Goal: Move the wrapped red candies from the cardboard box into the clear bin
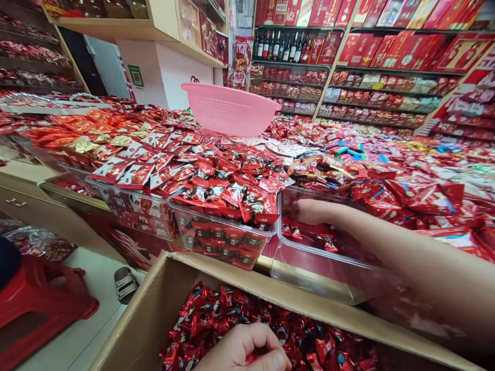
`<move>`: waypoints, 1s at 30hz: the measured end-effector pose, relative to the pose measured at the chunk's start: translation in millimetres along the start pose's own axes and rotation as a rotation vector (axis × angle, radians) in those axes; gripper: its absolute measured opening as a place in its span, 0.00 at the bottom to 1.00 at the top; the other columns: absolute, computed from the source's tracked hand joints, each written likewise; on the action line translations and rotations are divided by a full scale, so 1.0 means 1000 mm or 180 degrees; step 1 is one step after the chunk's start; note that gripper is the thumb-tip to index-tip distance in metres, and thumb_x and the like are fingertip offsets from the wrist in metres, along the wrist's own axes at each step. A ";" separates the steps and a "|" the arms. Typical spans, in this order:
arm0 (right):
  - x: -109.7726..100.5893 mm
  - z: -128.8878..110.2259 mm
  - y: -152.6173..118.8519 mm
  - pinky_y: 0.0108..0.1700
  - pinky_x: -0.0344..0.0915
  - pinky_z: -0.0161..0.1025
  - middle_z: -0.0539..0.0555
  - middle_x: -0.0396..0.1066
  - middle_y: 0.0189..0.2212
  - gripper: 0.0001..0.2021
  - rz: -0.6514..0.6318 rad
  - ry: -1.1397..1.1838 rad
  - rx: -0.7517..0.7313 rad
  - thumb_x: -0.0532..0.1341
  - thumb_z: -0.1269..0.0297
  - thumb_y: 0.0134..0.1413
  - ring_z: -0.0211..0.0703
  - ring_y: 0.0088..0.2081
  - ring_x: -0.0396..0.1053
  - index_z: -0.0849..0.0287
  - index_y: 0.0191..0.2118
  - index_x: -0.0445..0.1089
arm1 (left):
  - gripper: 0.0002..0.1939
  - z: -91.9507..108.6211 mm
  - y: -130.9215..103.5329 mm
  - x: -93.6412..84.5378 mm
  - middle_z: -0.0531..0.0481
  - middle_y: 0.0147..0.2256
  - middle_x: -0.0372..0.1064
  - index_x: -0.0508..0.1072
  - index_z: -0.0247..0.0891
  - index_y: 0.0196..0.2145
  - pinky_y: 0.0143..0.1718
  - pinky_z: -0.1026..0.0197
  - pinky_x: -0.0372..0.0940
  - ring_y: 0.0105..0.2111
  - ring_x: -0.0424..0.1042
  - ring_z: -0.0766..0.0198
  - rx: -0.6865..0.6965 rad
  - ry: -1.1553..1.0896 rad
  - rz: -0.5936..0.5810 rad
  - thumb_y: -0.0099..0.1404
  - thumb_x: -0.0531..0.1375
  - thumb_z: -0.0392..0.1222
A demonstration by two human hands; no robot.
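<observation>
A cardboard box [131,314] in front of me holds a heap of small red foil-wrapped candies [216,314]. Over this heap is my left hand [247,348], its fingers curled toward the thumb. Some red shows inside the curl, but whether it is a held candy is unclear. My right hand [309,211] reaches into a clear plastic bin [313,268] on the display counter, near its back left. Its fingers are hidden or blurred. A few red-wrapped candies [327,242] lie on the bottom of that bin.
Left of that bin, a clear bin [220,242] is piled with red and black packets. A pink colander [232,108] sits on the candy piles behind. More candy spreads both ways. Bottles [278,46] and red boxes line the shelves. A red stool [42,299] and a sandal [126,284] are on the floor.
</observation>
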State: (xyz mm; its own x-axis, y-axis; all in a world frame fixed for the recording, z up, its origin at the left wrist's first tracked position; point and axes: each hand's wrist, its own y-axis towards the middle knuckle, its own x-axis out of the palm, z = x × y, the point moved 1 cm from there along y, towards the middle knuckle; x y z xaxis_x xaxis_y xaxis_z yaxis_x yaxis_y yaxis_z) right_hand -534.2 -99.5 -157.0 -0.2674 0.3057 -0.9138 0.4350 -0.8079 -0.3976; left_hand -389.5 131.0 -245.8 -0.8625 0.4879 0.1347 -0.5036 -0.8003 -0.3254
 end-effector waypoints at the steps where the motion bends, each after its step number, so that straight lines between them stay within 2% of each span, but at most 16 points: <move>1: -0.009 0.000 -0.011 0.30 0.62 0.34 0.59 0.72 0.32 0.14 0.0083 0.0155 -0.0096 0.51 0.80 0.43 0.44 0.34 0.69 0.66 0.35 0.70 | 0.24 0.005 -0.002 0.000 0.55 0.24 0.61 0.69 0.33 0.31 0.28 0.70 0.54 0.24 0.57 0.73 0.0023 -0.0072 0.0015 0.53 0.56 0.61; 3: -0.023 -0.003 -0.042 0.33 0.64 0.32 0.55 0.71 0.34 0.16 0.0434 0.0955 -0.0472 0.50 0.81 0.43 0.40 0.35 0.69 0.62 0.38 0.67 | 0.24 0.015 -0.006 0.002 0.55 0.24 0.61 0.68 0.34 0.34 0.27 0.70 0.54 0.23 0.58 0.74 0.0104 -0.0225 0.0056 0.53 0.57 0.60; 6: -0.028 -0.017 -0.099 0.41 0.67 0.36 0.55 0.70 0.38 0.14 0.1140 0.3076 -0.1228 0.54 0.76 0.47 0.39 0.39 0.69 0.59 0.41 0.63 | 0.25 0.035 -0.009 0.009 0.54 0.26 0.64 0.64 0.36 0.45 0.27 0.68 0.57 0.24 0.62 0.73 0.0384 -0.0398 0.0041 0.55 0.58 0.56; 8: -0.017 -0.032 -0.132 0.42 0.67 0.40 0.55 0.69 0.41 0.14 0.1378 0.4163 -0.1545 0.57 0.72 0.48 0.41 0.41 0.69 0.56 0.43 0.62 | 0.29 0.052 -0.006 0.016 0.53 0.26 0.65 0.56 0.38 0.52 0.26 0.67 0.58 0.23 0.65 0.71 0.0507 -0.0492 -0.0061 0.57 0.57 0.54; 10: 0.000 -0.048 -0.155 0.43 0.68 0.40 0.55 0.69 0.42 0.15 0.1440 0.4767 -0.1644 0.59 0.69 0.48 0.42 0.42 0.69 0.55 0.44 0.62 | 0.31 0.068 0.000 0.025 0.52 0.27 0.66 0.53 0.37 0.54 0.24 0.67 0.58 0.21 0.65 0.70 0.0634 -0.0568 -0.0181 0.58 0.56 0.54; 11: 0.009 -0.055 -0.162 0.43 0.68 0.40 0.55 0.69 0.42 0.14 0.1435 0.4963 -0.1623 0.59 0.68 0.48 0.42 0.42 0.69 0.55 0.43 0.63 | 0.29 0.074 0.003 0.029 0.51 0.27 0.67 0.56 0.36 0.52 0.23 0.67 0.58 0.21 0.66 0.70 0.0718 -0.0593 -0.0214 0.58 0.55 0.54; 13: 0.026 -0.063 -0.169 0.43 0.67 0.40 0.55 0.69 0.41 0.12 0.1437 0.5243 -0.1472 0.59 0.67 0.50 0.41 0.43 0.68 0.56 0.43 0.63 | 0.20 0.081 0.010 0.036 0.52 0.26 0.66 0.64 0.35 0.42 0.23 0.68 0.59 0.20 0.66 0.71 0.0876 -0.0582 -0.0144 0.59 0.55 0.53; 16: 0.046 -0.065 -0.172 0.41 0.67 0.38 0.56 0.69 0.41 0.10 0.1431 0.5402 -0.1146 0.57 0.65 0.52 0.41 0.42 0.68 0.56 0.42 0.63 | 0.14 0.076 0.016 0.044 0.52 0.25 0.66 0.65 0.34 0.29 0.24 0.67 0.59 0.20 0.66 0.70 0.0852 -0.0336 0.0079 0.60 0.54 0.50; 18: 0.057 -0.062 -0.174 0.39 0.66 0.36 0.55 0.70 0.38 0.12 0.1422 0.5290 -0.0947 0.58 0.62 0.51 0.39 0.39 0.68 0.57 0.42 0.64 | 0.14 0.070 0.016 0.046 0.52 0.24 0.66 0.65 0.34 0.28 0.24 0.67 0.59 0.21 0.66 0.70 0.0816 -0.0123 0.0194 0.61 0.53 0.49; 21: 0.064 -0.053 -0.181 0.29 0.63 0.31 0.49 0.68 0.26 0.11 0.1343 0.4800 -0.0783 0.59 0.57 0.50 0.33 0.28 0.65 0.59 0.35 0.66 | 0.13 0.065 0.012 0.045 0.53 0.24 0.65 0.66 0.35 0.28 0.25 0.67 0.60 0.22 0.66 0.69 0.0834 0.0225 0.0224 0.62 0.51 0.47; 23: 0.055 -0.042 -0.185 0.24 0.60 0.29 0.48 0.65 0.21 0.12 0.1497 0.4297 -0.0721 0.58 0.55 0.50 0.32 0.23 0.61 0.60 0.30 0.66 | 0.14 0.068 0.008 0.038 0.52 0.25 0.65 0.68 0.35 0.28 0.27 0.66 0.60 0.23 0.66 0.69 0.1075 0.0773 0.0270 0.63 0.50 0.45; 25: 0.036 -0.024 -0.183 0.24 0.58 0.29 0.49 0.65 0.22 0.11 0.2027 0.3706 -0.0547 0.57 0.56 0.50 0.33 0.24 0.61 0.60 0.29 0.67 | 0.14 0.075 0.005 0.025 0.50 0.27 0.67 0.71 0.34 0.30 0.31 0.66 0.60 0.27 0.66 0.68 0.1561 0.1606 0.0506 0.64 0.50 0.43; 27: 0.015 -0.002 -0.169 0.23 0.57 0.29 0.49 0.66 0.22 0.09 0.2443 0.3292 -0.0180 0.56 0.59 0.51 0.32 0.24 0.61 0.60 0.31 0.67 | 0.12 0.078 0.004 0.006 0.49 0.30 0.68 0.72 0.35 0.34 0.35 0.65 0.59 0.31 0.66 0.66 0.1958 0.2349 0.0850 0.63 0.50 0.41; 28: 0.007 0.009 -0.156 0.22 0.56 0.29 0.48 0.64 0.21 0.08 0.2376 0.3163 0.0060 0.55 0.61 0.53 0.31 0.22 0.60 0.60 0.31 0.66 | 0.11 0.078 0.004 -0.004 0.49 0.31 0.68 0.72 0.36 0.34 0.36 0.65 0.59 0.32 0.66 0.66 0.1992 0.2579 0.0999 0.63 0.51 0.40; 30: -0.001 0.026 -0.124 0.19 0.54 0.28 0.46 0.62 0.18 0.08 0.1830 0.2934 0.0514 0.51 0.64 0.56 0.29 0.18 0.58 0.61 0.31 0.63 | 0.11 0.075 0.007 -0.022 0.50 0.30 0.68 0.72 0.36 0.33 0.35 0.65 0.58 0.32 0.66 0.66 0.1811 0.2735 0.1241 0.63 0.51 0.40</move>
State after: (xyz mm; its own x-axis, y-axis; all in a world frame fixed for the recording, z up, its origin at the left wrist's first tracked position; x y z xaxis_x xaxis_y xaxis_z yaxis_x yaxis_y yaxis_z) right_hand -611.0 -12.5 -104.8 0.7136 0.0672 -0.6973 0.1533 -0.9862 0.0618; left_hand -378.1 88.4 -181.2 -0.7555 0.0699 -0.6514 -0.3446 -0.8880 0.3044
